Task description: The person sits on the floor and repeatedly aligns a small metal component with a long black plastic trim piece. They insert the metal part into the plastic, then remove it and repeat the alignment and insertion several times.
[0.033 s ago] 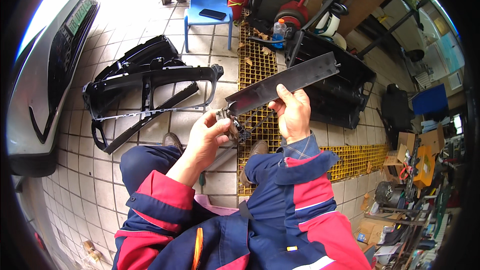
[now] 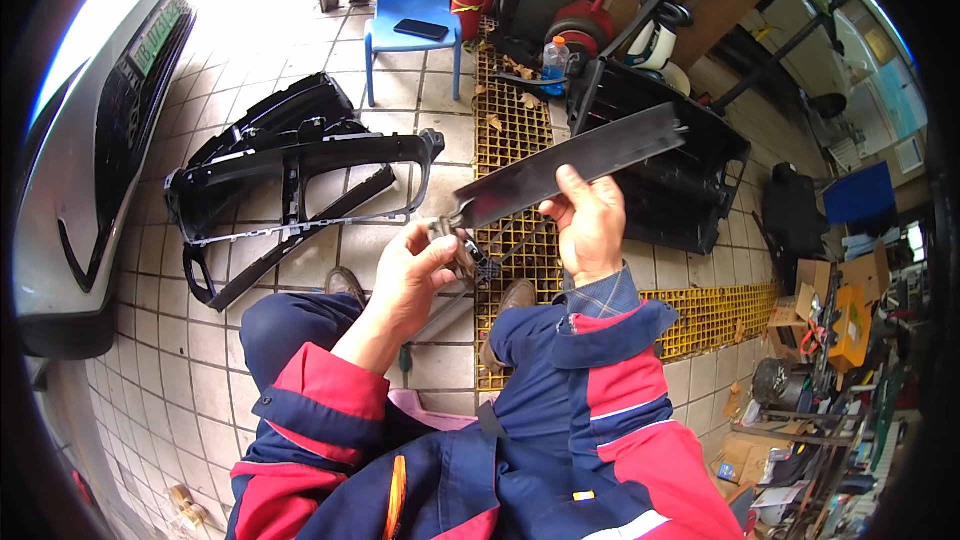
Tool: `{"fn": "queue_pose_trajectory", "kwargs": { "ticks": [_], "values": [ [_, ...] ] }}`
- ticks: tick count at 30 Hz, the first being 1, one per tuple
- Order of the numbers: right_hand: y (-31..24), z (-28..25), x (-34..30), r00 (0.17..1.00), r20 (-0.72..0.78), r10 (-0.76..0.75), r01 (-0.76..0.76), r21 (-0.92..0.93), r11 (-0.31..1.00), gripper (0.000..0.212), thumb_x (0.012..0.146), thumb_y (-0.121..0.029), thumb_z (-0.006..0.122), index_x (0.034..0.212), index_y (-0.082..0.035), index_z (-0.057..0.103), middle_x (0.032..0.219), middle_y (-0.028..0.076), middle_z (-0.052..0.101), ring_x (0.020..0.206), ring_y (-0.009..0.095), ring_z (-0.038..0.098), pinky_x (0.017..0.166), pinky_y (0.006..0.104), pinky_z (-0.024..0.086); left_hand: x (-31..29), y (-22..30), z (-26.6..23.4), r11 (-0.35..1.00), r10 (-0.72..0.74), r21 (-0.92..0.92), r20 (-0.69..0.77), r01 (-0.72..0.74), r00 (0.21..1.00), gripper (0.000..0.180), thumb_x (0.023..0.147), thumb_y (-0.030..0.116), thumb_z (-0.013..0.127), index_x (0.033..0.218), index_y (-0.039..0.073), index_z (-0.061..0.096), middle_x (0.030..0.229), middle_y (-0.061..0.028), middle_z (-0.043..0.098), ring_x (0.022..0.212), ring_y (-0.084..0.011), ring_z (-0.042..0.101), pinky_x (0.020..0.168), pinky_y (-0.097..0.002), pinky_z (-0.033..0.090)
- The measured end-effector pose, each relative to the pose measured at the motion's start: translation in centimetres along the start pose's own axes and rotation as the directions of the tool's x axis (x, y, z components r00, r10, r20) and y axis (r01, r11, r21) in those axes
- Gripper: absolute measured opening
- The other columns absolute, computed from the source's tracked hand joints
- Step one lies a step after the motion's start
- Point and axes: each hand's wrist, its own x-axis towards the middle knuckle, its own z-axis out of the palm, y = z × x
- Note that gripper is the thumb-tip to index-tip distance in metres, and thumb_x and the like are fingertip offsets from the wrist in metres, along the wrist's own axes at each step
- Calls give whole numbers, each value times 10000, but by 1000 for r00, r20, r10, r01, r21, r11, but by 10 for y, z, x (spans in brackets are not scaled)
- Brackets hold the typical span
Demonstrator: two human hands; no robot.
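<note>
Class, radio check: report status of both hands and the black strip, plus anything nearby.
Right hand gripping long black trim strip, held up. Left hand pinching small clip at its lower end. Black grille frame on tiled floor beyond; nothing blocking.

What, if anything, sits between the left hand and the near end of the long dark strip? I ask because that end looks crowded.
Nothing separate does. The left hand already pinches a small dark clip at the lower end of the long flat dark plastic strip, which the right hand holds mid-length.

Black trim strip (image 2: 570, 168), black grille frame (image 2: 300, 190), blue chair (image 2: 415, 0) — yellow floor grating (image 2: 515, 130), red-and-navy sleeves (image 2: 600, 380)
</note>
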Motion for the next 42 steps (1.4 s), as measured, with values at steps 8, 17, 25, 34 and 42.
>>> {"fn": "queue_pose_trajectory", "kwargs": {
  "ticks": [8, 17, 25, 34, 42],
  "values": [
    [-44, -203, -32, 854, -486, -184, 180, -56, 982, 157, 1032, -161, 706, 946, -50, 635, 812, 69, 693, 641, 165, 659, 551, 307, 581, 2, 13, -29, 992, 29, -117, -99, -40, 995, 286, 999, 279, 723, 1207, 84, 713, 1176, -77, 760, 1026, -166, 715, 803, -363, 560],
    [227, -413, -242, 449, -873, 192, -693, -204, 691, 171, 969, -77, 720, 1105, 23, 694, 836, 147, 723, 530, 265, 661, 461, 410, 547, -7, 49, -27, 993, -47, -101, 80, 55, 996, 412, 1069, 272, 637, 1371, -6, 634, 1336, -148, 693, 1290, -254, 642, 1050, -398, 528],
    [342, -424, -292, 144, -934, 326, -974, -75, 216, 464, 873, -211, 840, 1197, 54, 638, 1144, 260, 715, 1018, 415, 727, 851, 492, 615, 30, 54, -37, 969, -170, 189, 35, 160, 985, 425, 1084, 313, 604, 1407, 39, 630, 1369, -104, 674, 1198, -199, 667, 966, -362, 556],
    [360, -477, -142, 570, -811, -131, -793, -585, 172, 532, 813, -345, 903, 1185, -14, 717, 1074, 221, 763, 1037, 407, 720, 939, 470, 569, 34, 34, -15, 952, -152, 258, -69, 165, 986, 554, 1069, 328, 637, 1499, 2, 514, 1365, -163, 620, 1107, -227, 670, 841, -347, 607],
    [389, -530, -67, 489, -858, 158, -871, -472, 132, 443, 905, -355, 823, 1139, 10, 735, 1175, 237, 759, 1131, 398, 723, 973, 460, 561, 39, 32, -7, 945, -181, 237, -196, 225, 964, 652, 987, 287, 762, 1479, -39, 487, 1343, -209, 613, 1128, -272, 664, 851, -376, 630]
  ]
}}
